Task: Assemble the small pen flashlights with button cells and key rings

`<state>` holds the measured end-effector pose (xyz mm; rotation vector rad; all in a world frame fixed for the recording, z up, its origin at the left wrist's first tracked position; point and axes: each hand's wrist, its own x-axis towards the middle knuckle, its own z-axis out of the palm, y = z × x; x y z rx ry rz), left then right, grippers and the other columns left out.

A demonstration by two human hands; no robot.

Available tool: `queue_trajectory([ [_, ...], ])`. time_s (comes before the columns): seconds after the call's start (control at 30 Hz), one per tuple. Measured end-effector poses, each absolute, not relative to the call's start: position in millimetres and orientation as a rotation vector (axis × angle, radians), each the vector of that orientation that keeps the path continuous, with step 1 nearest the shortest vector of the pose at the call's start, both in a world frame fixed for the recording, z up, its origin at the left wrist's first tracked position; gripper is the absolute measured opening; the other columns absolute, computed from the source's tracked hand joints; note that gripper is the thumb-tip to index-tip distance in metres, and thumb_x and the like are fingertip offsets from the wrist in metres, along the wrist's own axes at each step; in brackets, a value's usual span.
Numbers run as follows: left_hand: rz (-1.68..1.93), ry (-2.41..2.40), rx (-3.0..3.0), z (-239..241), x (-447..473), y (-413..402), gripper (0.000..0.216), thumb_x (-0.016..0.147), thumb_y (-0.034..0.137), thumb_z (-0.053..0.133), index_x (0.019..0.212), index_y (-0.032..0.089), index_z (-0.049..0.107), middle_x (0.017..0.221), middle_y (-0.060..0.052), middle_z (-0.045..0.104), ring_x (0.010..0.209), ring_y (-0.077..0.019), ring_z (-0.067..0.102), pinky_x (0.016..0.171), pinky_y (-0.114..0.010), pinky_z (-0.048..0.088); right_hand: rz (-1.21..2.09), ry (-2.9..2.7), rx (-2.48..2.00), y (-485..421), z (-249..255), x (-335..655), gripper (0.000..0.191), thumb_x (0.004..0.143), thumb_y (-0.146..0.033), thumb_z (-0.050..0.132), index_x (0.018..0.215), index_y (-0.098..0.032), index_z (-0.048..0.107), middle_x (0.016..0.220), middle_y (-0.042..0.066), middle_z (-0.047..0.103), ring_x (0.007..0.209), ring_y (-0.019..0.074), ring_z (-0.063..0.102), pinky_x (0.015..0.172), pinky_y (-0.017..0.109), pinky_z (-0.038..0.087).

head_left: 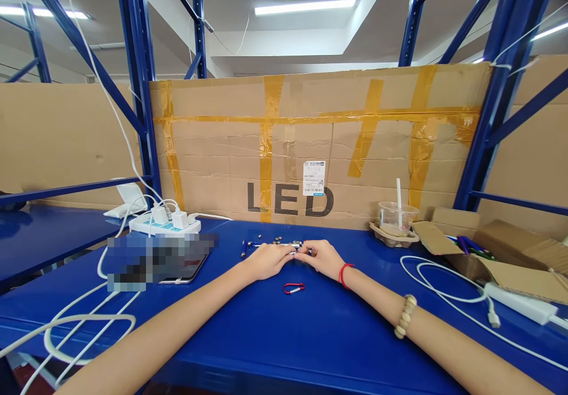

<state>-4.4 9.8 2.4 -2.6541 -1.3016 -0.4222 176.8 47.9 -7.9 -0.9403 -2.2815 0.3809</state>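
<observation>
Both forearms extended forward and converged over the blue table, the left hand and right hand palm-down, fingertips pinched on a small silvery part between them, beyond the red carabiner.

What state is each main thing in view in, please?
Left hand: palm down, grip unclear
Right hand: curled, grip unclear
Small pieces: lying loose
Red carabiner: lying flat, apparently closed
Cardboard box: open
Plastic cup: upright, straw inside
Power strip: plugs inserted
Ceiling light: lit
</observation>
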Motion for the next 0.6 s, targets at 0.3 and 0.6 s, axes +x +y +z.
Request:
queue_trajectory([
  [0.3, -0.424, -1.284, -2.654, 2.6, -4.5, 10.0, 0.032, 0.091, 0.035, 0.021, 0.102, 0.023, 0.049, 0.096, -0.002, 0.062, 0.085, -0.0195, 0.059, 0.063, -0.025, 0.044, 0.414, -2.279, -0.915, 49.8, -9.8, 176.8, 0.035, 0.073, -0.05, 0.05, 0.062, -0.018, 0.059, 0.057, -0.001, 0.059, 0.043, 0.008, 0.047, 0.044, 0.019, 0.036],
  [0.6, -0.484, -1.301, -2.695, 2.3, -4.6, 9.6, 0.035, 0.09, 0.04, 0.022, 0.11, 0.026, 0.048, 0.099, -0.002, 0.062, 0.087, -0.0177, 0.059, 0.072, -0.025, 0.043, 0.406, -2.278, -0.953, 46.7, -6.2, 176.6, 0.036, 0.071, -0.053, 0.051, 0.063, -0.019, 0.06, 0.055, -0.002, 0.059, 0.044, 0.0086, 0.048, 0.047, 0.02, 0.037],
])
